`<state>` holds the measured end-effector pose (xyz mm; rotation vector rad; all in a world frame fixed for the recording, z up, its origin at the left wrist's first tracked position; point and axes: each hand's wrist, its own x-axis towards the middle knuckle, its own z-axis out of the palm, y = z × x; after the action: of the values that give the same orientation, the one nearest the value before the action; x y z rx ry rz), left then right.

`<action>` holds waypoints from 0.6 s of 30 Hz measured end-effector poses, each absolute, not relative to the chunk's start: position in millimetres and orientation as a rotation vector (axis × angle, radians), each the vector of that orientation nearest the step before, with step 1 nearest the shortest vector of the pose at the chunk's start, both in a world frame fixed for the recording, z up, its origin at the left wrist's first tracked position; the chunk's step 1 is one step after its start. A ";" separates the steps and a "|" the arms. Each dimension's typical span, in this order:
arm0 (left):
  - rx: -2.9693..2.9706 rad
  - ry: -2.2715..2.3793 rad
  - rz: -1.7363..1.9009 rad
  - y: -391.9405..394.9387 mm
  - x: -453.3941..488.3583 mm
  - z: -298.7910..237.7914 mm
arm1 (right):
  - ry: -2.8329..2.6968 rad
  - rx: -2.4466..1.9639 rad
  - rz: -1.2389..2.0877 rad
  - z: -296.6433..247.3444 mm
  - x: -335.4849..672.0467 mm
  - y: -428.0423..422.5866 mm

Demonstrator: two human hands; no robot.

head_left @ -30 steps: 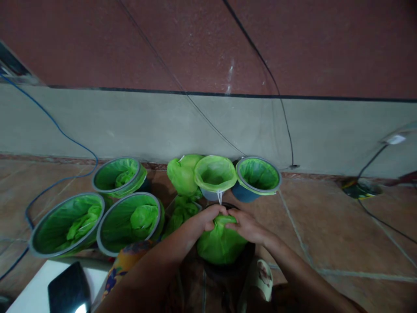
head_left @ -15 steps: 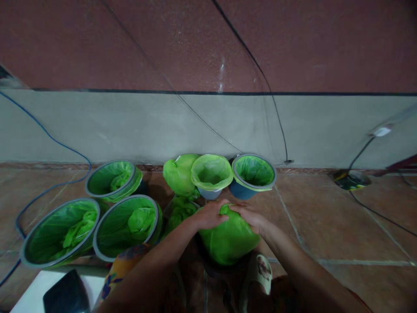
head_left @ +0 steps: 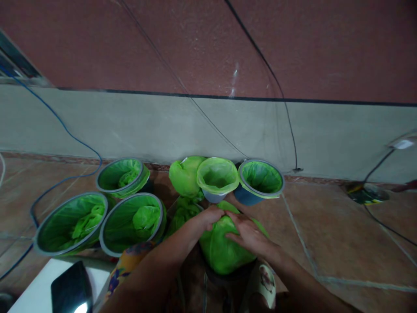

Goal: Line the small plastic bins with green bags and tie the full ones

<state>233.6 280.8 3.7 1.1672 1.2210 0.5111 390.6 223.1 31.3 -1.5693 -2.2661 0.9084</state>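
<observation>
While both hands rest on the green bag (head_left: 223, 256), the bag sits in the dark bin (head_left: 224, 279) on the floor (head_left: 325, 226). It is near the floor's wall edge, just in front of the small lined bin (head_left: 217, 177) and the blue bin (head_left: 260, 180).

Left hand (head_left: 211, 216): fingers curled over the bag's crown. Whether they pinch the film cannot be told in the dim view.

Right hand (head_left: 249, 232): laid flat with fingers spread, pressing on the film and gripping nothing.

Hazards: the thin film may tear under fingertip pressure. Uneven pressing from one side may tip the dark bin toward the sandal (head_left: 267, 278) or against the large lined bin (head_left: 132, 228).

Orientation: the bag's long axis appears to run about upright. The domed top points up and slightly toward the wall. The lower end is hidden in the dark bin.
</observation>
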 end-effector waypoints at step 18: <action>1.970 1.527 1.021 282.6 208.1 74.7 | -0.838 -1.374 1.754 80.3 377.3 256.8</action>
<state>208.1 282.6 74.7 1.9703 1.5270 1.0210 377.3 256.8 80.3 -1.3741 -0.8380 1.7537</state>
